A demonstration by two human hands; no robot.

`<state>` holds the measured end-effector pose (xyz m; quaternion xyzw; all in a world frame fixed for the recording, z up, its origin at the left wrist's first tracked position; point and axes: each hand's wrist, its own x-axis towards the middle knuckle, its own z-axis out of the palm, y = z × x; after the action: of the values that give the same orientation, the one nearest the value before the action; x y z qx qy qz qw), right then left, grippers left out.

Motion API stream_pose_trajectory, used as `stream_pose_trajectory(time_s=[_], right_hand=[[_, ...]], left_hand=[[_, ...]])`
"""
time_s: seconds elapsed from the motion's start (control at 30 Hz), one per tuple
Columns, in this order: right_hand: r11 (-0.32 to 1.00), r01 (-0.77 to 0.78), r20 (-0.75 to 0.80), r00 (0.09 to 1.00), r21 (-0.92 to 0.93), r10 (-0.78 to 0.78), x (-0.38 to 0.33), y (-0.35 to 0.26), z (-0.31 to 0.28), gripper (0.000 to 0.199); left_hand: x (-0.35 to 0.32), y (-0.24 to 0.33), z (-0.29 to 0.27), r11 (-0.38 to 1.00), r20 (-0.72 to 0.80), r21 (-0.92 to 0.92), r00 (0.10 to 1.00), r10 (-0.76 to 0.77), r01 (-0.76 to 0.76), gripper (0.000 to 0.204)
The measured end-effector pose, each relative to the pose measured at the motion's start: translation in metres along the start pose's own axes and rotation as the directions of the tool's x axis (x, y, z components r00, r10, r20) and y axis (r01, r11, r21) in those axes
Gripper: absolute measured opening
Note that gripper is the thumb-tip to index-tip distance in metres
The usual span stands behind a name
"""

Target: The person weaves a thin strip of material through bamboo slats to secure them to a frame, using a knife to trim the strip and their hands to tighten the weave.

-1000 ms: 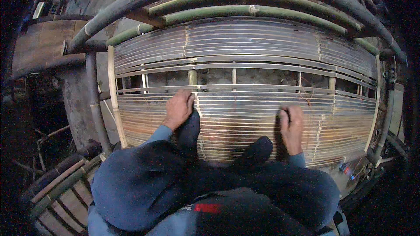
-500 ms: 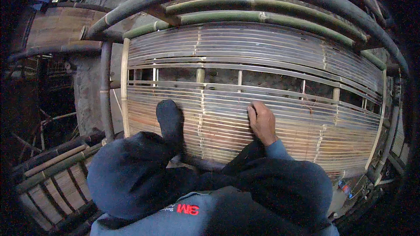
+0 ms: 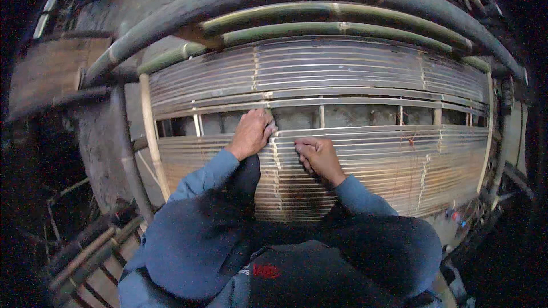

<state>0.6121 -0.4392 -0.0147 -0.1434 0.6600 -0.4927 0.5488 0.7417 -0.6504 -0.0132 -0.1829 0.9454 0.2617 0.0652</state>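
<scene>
A wide panel of thin bamboo slats (image 3: 365,165) fills the middle of the view, tied to a frame of thick green bamboo poles (image 3: 319,14), with an open gap (image 3: 354,115) running across it between the upper and lower bands of slats. The left hand (image 3: 250,132) lies at the top edge of the lower band, fingers curled over the uppermost slat at the gap, apparently gripping it, though the fingertips are hidden. The right hand (image 3: 319,158) rests just beside it on the slats, fingers bent and pressed down, holding nothing separate; a red thread (image 3: 409,140) hangs well to its right.
</scene>
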Motion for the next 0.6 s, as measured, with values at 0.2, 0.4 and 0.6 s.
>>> stream_pose_trajectory(time_s=[0.2, 0.4, 0.6], right_hand=[[0.908, -0.186, -0.144, 0.956, 0.374, 0.255, 0.005, 0.001, 0.032, 0.019], [0.809, -0.171, -0.185, 0.927, 0.563, 0.325, 0.013, -0.011, 0.051, 0.017], [0.868, -0.136, -0.298, 0.905, 0.478, 0.305, 0.016, -0.015, 0.061, 0.017]], left_hand=[[-0.001, -0.010, 0.003, 0.979, 0.066, -0.186, 0.993, 0.100, -0.086, 0.014], [0.006, -0.033, 0.010, 0.897, 0.059, -0.422, 0.983, 0.175, -0.134, 0.018], [0.006, -0.038, 0.010, 0.876, 0.012, -0.449, 0.979, 0.203, -0.176, 0.024]])
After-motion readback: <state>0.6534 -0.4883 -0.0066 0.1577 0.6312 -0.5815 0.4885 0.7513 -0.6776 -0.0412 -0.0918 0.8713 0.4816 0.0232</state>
